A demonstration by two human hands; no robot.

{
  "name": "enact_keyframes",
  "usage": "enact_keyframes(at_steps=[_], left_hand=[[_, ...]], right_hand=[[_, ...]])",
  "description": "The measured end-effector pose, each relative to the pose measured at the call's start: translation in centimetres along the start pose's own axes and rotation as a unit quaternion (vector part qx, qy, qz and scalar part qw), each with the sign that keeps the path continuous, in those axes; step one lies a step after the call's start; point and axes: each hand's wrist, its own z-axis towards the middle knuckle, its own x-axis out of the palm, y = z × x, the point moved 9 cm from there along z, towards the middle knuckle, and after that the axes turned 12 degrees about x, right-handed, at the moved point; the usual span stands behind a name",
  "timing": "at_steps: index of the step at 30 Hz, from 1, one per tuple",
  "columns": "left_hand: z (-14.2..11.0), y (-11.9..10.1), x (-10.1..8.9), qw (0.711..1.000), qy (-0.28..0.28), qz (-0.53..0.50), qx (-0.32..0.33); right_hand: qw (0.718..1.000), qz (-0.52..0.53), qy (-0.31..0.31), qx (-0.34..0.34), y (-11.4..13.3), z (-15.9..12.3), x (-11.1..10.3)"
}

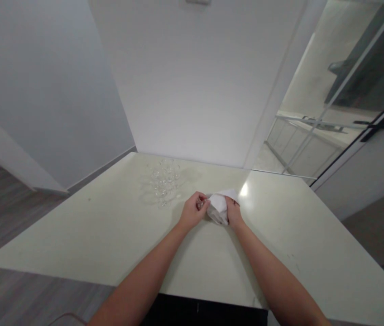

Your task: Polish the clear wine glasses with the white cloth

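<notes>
In the head view, my left hand is closed around a small clear glass, of which only a part shows between thumb and fingers. A white cloth is bunched against the glass's right side, and my right hand grips it. The cloth hides the far end of the glass and some of my right fingers. Both hands are close together over the middle of the table. To the left of them, a group of several clear glasses stands close together.
The pale, glossy table stretches out to both sides and meets a white wall at the back. At the right are a glass partition and a door with a black handle. Grey wood-look floor shows at the left.
</notes>
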Motion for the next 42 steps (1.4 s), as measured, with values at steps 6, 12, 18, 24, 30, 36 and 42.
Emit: enact_keyframes(at_steps=[6, 12, 18, 24, 30, 36, 42], left_hand=[[-1.6, 5.2, 1.3, 0.952, -0.003, -0.156, -0.262], [0.0, -1.6, -0.6, 0.996, 0.003, 0.054, 0.066], [-0.3, -3.2, 0.5, 0.985, 0.063, 0.072, 0.14], [-0.4, 3.9, -0.2, 0.986, -0.013, -0.095, -0.134], [-0.2, 3.9, -1.0, 0.993, -0.03, -0.066, -0.096], [0.3, -1.6, -0.4, 0.979, 0.058, 0.117, 0.156], [0.5, 0.2, 0.2, 0.991, 0.073, 0.07, 0.091]], right_hand=[[0.99, -0.073, 0.1, -0.065, 1.1, -0.9, 2.1], [0.998, 0.03, 0.009, 0.047, -0.8, 0.4, 0.2], [0.997, -0.038, 0.049, 0.037, -0.4, -0.1, 0.7], [0.984, -0.101, 0.143, -0.03, 0.4, -1.8, 2.6], [0.984, -0.083, 0.152, -0.038, 0.3, -2.2, 3.2], [0.997, -0.06, 0.039, 0.02, -1.3, 0.0, 1.1], [0.993, -0.097, 0.064, -0.016, -0.4, -0.2, 1.6]])
